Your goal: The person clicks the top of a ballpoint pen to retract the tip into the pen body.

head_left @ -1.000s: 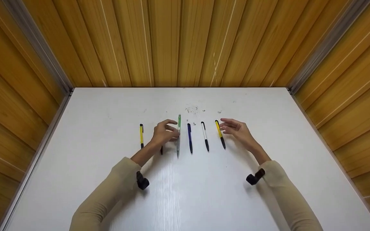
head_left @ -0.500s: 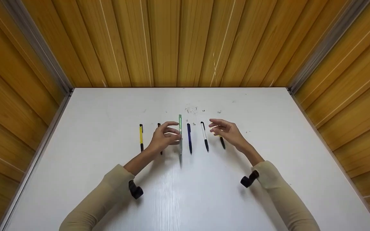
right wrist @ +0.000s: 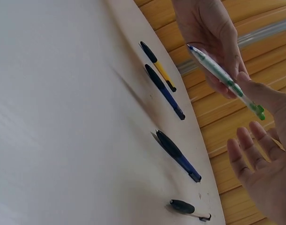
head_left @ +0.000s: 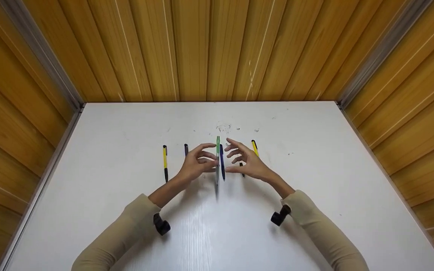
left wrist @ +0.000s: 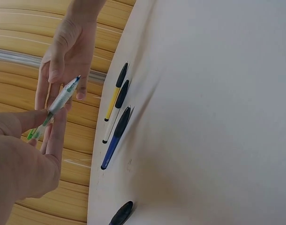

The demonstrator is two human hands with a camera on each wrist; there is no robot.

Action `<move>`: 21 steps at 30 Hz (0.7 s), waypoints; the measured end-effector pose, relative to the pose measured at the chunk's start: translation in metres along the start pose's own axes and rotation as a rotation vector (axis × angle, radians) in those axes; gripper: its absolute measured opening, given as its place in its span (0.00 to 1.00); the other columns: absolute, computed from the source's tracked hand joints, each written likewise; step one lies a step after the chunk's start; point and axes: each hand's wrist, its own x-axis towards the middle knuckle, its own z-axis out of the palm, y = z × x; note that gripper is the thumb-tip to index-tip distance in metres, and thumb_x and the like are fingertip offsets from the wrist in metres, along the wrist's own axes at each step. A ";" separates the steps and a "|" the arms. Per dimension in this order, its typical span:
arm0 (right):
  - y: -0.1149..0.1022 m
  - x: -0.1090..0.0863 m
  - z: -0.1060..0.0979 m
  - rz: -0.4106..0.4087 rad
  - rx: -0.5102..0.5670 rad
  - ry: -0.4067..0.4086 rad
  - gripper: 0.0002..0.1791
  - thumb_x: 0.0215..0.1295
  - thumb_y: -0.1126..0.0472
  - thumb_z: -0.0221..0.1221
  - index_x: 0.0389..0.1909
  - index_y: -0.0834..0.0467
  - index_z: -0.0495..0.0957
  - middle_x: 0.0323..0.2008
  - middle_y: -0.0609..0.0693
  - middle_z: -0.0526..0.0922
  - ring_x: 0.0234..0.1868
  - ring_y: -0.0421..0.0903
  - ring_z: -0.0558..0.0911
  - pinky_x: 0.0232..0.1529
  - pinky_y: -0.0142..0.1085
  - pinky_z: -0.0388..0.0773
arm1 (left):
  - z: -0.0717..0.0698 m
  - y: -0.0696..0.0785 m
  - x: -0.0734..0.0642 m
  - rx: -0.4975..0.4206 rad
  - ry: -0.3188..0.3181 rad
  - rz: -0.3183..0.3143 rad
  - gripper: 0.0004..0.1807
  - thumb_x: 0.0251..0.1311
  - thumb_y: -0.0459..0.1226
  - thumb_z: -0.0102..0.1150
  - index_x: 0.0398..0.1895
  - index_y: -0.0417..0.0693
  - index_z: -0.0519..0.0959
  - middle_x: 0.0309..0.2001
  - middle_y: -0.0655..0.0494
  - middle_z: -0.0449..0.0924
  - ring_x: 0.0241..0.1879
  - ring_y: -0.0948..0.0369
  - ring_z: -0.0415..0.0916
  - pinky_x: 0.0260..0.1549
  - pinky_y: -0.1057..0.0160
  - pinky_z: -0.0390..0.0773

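Observation:
My left hand (head_left: 198, 162) pinches a clear pen with a green end (head_left: 217, 150) between thumb and fingers. The pen is lifted off the table, its tip toward me, as the left wrist view shows. Facing it from the right, my right hand (head_left: 251, 163) has its fingers spread and palm turned to the pen, with a small gap in the head view. Below and between both hands lies a blue pen (head_left: 222, 165). A white pen (left wrist: 113, 117) with a black grip lies under my right hand, mostly hidden in the head view.
A yellow pen (head_left: 254, 146) lies right of the hands, partly covered by the right one. To the left are another yellow pen (head_left: 165, 160) and a dark blue pen (head_left: 186, 149), half hidden by my left hand. Wood-look panels (head_left: 190, 52) border the white table (head_left: 239, 233).
My left hand has lifted the green-ended pen off the table and carried it slightly right. My right hand has moved left from the right yellow pen, over the white pen, toward the held pen.

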 end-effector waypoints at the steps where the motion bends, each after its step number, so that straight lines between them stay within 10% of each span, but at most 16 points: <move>1: -0.001 0.001 0.002 -0.014 -0.004 -0.002 0.53 0.57 0.66 0.74 0.80 0.58 0.55 0.64 0.63 0.71 0.61 0.69 0.74 0.56 0.47 0.84 | 0.000 0.000 0.000 0.004 -0.007 0.003 0.32 0.62 0.25 0.65 0.70 0.43 0.71 0.46 0.45 0.82 0.42 0.58 0.86 0.47 0.52 0.91; 11: 0.000 0.007 0.014 -0.071 -0.067 0.017 0.56 0.54 0.68 0.76 0.80 0.61 0.53 0.64 0.62 0.70 0.59 0.53 0.78 0.56 0.42 0.84 | 0.003 0.000 -0.004 -0.017 -0.050 0.015 0.33 0.62 0.26 0.65 0.71 0.41 0.70 0.45 0.47 0.82 0.39 0.63 0.85 0.47 0.53 0.90; 21: -0.005 0.007 0.020 -0.049 -0.070 0.018 0.58 0.51 0.75 0.74 0.80 0.66 0.50 0.65 0.67 0.68 0.59 0.59 0.76 0.56 0.63 0.80 | 0.000 -0.003 -0.004 -0.028 -0.057 0.010 0.32 0.63 0.22 0.62 0.71 0.39 0.70 0.39 0.52 0.85 0.37 0.64 0.86 0.46 0.54 0.90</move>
